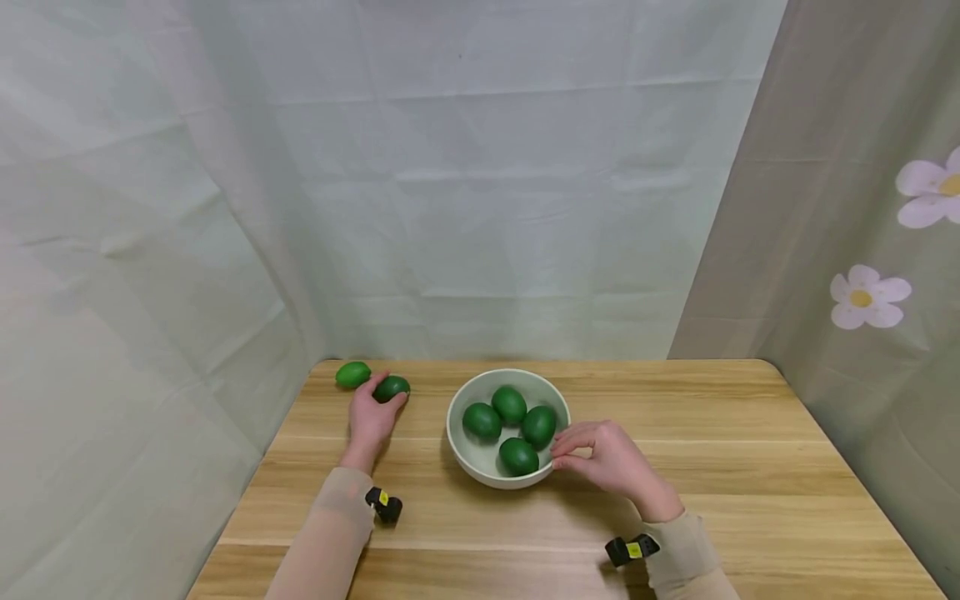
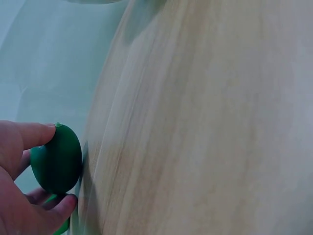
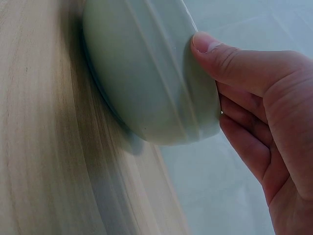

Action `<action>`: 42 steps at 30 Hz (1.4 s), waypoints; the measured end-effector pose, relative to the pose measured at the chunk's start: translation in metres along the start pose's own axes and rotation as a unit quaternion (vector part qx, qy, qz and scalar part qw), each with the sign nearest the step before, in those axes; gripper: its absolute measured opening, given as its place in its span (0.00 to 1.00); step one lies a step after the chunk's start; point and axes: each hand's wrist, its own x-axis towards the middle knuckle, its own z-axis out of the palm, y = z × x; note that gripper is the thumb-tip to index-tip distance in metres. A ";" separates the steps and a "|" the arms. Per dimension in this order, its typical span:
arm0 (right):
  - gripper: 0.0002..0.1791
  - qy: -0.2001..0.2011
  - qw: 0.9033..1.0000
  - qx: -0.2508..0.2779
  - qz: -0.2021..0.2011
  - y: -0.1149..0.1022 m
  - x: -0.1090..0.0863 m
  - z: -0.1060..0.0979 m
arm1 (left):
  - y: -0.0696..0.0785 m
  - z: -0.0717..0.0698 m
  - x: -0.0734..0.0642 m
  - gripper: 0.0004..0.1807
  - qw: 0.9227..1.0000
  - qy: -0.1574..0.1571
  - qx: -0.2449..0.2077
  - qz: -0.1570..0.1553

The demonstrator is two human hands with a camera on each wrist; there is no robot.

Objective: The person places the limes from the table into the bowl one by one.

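Observation:
At the table's far left, my left hand (image 1: 371, 417) holds a smooth, dark green, avocado-like fruit (image 1: 393, 388) between thumb and fingers. Seen from the left wrist, this egg-shaped fruit (image 2: 57, 160) has a small pale nub at one end, and the fingers lie along its two ends. A brighter green lime (image 1: 352, 374) lies just left of that hand. My right hand (image 1: 611, 454) pinches the right rim of a pale green-white bowl (image 1: 459, 446), its thumb (image 3: 230, 58) on the outer wall. Several more dark green fruits (image 1: 509, 405) sit inside the bowl.
The bowl stands mid-table on a light wooden table (image 1: 720, 467). Pale curtains (image 1: 487, 208) hang behind the far edge and on the left. A curtain with white flowers (image 1: 870, 297) hangs on the right.

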 end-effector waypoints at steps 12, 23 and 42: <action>0.06 0.001 1.000 0.003 -0.002 0.000 0.000 0.001 | 0.002 0.000 0.002 0.33 1.000 0.006 -0.001 -0.006; 0.06 0.003 1.000 0.005 -0.004 0.001 0.000 0.001 | 0.003 0.002 0.002 0.34 1.000 0.021 -0.011 -0.017; 0.05 0.000 1.000 -0.002 0.003 0.003 0.000 -0.001 | 0.004 0.002 0.001 0.34 0.999 0.021 -0.014 -0.032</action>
